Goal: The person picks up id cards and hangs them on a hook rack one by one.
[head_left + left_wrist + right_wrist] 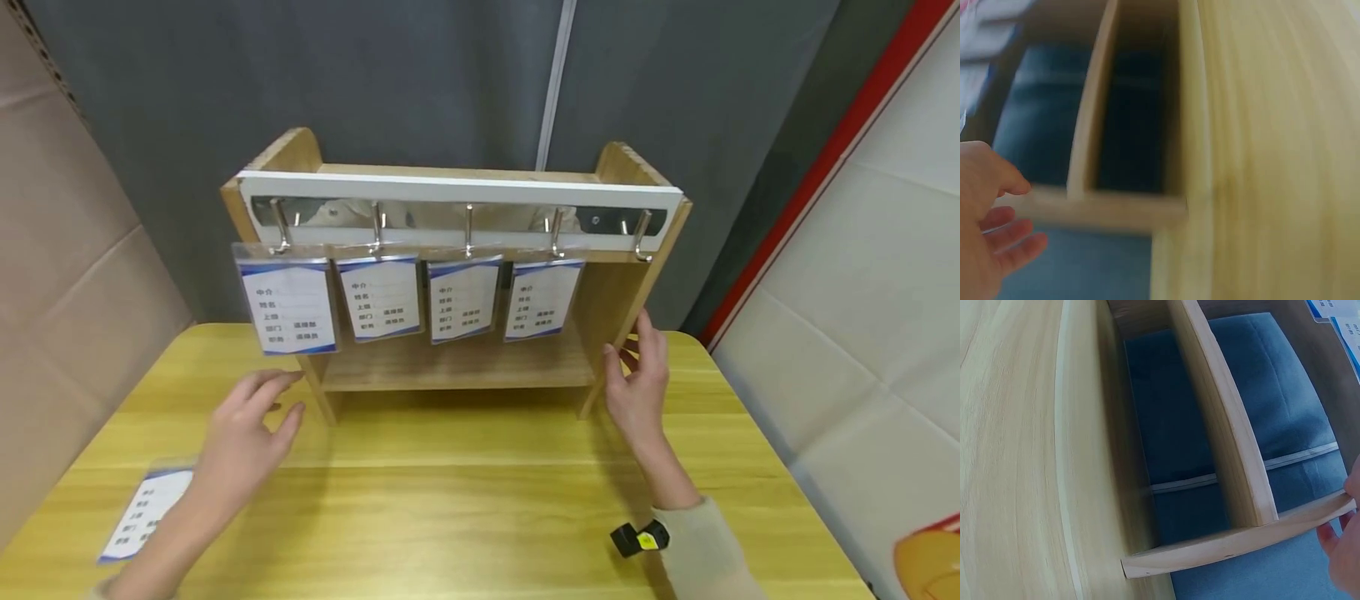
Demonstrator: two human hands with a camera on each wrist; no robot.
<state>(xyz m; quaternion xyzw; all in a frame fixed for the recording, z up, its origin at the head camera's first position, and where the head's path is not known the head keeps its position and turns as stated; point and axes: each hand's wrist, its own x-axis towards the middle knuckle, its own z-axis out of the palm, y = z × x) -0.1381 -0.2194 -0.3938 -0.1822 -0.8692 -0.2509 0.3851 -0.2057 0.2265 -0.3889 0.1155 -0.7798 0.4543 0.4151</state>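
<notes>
A small wooden shelf (457, 360) stands on the table, with a white-edged hook rail (420, 190) across its upper front. Several clear-sleeved badge cards (288, 308) hang from the hooks, and the rightmost hook (642, 237) has none. My right hand (639, 392) holds the shelf's right side panel (1210, 550), thumb at its front edge and fingers behind. Beside the left side panel (1104, 211) is my left hand (243, 433), fingers loosely bent and thumb apart, holding nothing. Whether its fingertips touch the panel I cannot tell; the left wrist view is blurred.
Another badge card (146, 512) lies on the yellow wood-grain table (450, 517) at the left, partly behind my left forearm. A grey curtain (420, 83) hangs behind the shelf. Pale walls stand at both sides. A black device (637, 539) is on my right wrist.
</notes>
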